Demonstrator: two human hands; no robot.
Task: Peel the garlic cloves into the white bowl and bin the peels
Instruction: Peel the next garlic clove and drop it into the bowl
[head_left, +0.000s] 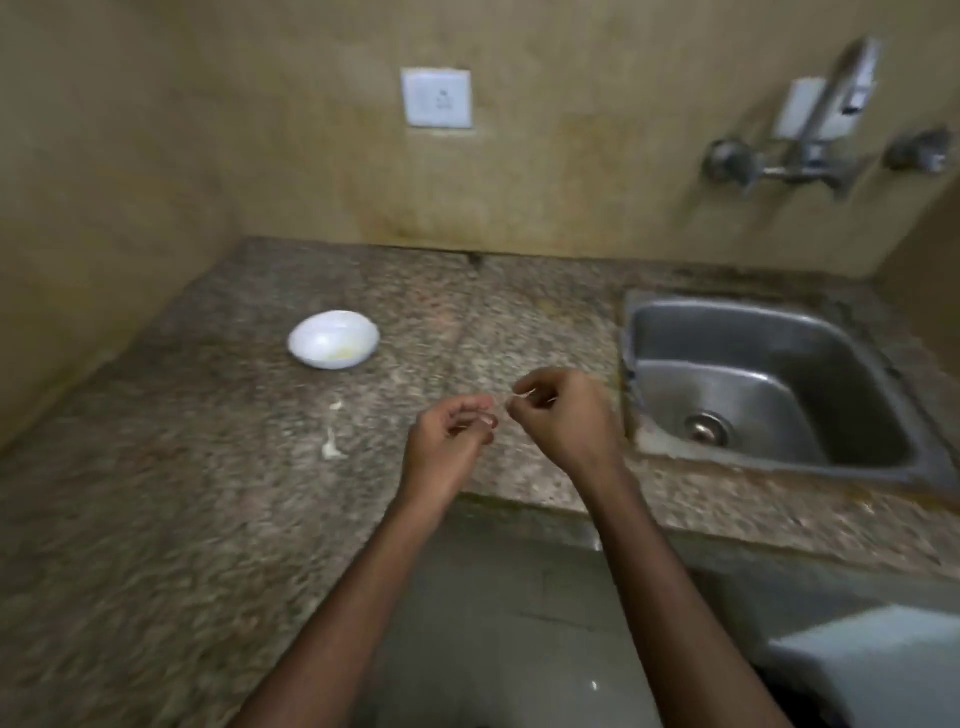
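Note:
The white bowl (333, 339) sits on the granite counter (208, 467) at the left, with something pale yellow inside. Over the counter's front edge, my left hand (447, 441) holds a garlic clove (485, 422) in its curled fingers. My right hand (558, 415) is just to its right and pinches a thin pale strip of peel (519, 396) between thumb and fingertips. The two hands are a small gap apart. A few scraps of peel (331, 448) lie on the counter between the bowl and my left hand. The frame is blurred.
A steel sink (769, 384) is set into the counter at the right, with a wall tap (810, 156) above it. A white socket plate (436, 97) is on the back wall. A pale grey lidded bin-like thing (872, 670) stands on the floor at lower right.

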